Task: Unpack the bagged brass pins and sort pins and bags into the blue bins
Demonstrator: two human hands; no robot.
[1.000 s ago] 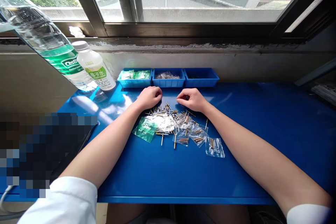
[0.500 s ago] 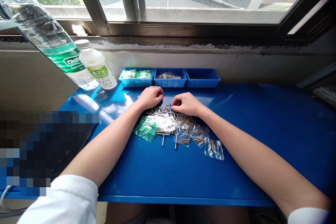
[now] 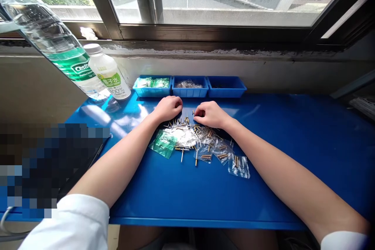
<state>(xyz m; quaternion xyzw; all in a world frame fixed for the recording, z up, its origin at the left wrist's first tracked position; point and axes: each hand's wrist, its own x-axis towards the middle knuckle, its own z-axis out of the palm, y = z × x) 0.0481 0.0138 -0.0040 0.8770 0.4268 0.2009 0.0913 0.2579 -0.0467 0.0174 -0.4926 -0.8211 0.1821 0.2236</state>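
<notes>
My left hand (image 3: 169, 108) rests at the far left edge of a heap on the table, its fingers curled together; anything inside them is hidden. Across from it, my right hand (image 3: 211, 115) is closed in a pinch on a small metal pin with a brass-coloured end (image 3: 193, 113), held upright. Below both hands lie many loose pins of the same kind (image 3: 182, 155) with thin silvery shanks. Clear zip bags (image 3: 239, 167) holding brass-coloured pieces spread to the right of the heap. A green-tinted bag (image 3: 163, 143) lies at its left.
Three blue bins (image 3: 190, 92) stand in a row at the back; the left one holds green packets, the middle one small metal parts, the right one dark thin pieces. A large water bottle (image 3: 70, 62) and a white bottle (image 3: 109, 74) stand back left on the blue table (image 3: 164, 195).
My right hand has shifted slightly up and right, off the heap's edge, with the pin now showing upright at its fingertips. My left hand has stayed in place.
</notes>
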